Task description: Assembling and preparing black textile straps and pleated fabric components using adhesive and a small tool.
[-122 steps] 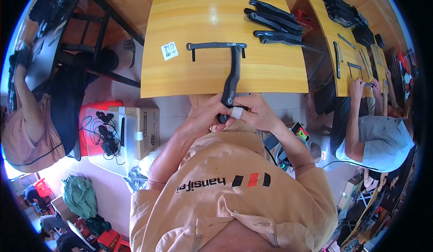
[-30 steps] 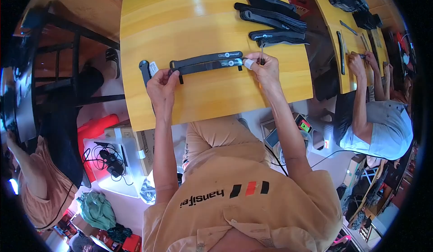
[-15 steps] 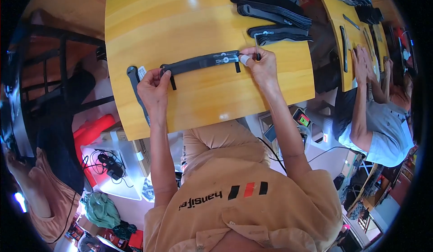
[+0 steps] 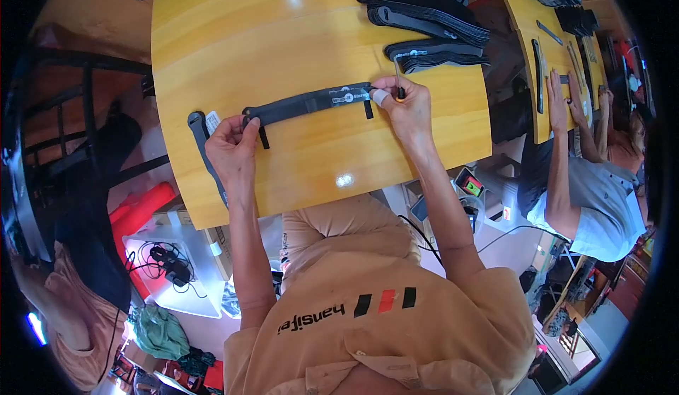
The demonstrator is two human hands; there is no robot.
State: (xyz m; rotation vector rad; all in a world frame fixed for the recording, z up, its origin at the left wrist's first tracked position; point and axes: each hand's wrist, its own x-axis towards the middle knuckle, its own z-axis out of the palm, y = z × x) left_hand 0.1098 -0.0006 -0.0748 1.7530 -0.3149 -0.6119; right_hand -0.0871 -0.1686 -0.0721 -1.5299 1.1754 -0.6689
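On yellow table (image 4: pixel 318 27), near its front edge: one black strap (image 4: pixel 308 103) stretched flat between both hands. Left hand (image 4: pixel 232 146) pinching strap's left end; right hand (image 4: pixel 404 105) pinching its right end, thin tool also in fingers. Beyond right hand, one stack of black straps (image 4: pixel 424 20). One loose strap (image 4: pixel 205 156) left of left hand.

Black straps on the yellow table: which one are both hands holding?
The long black strap stretched flat between left hand and right hand; the stacked straps beyond lie untouched.
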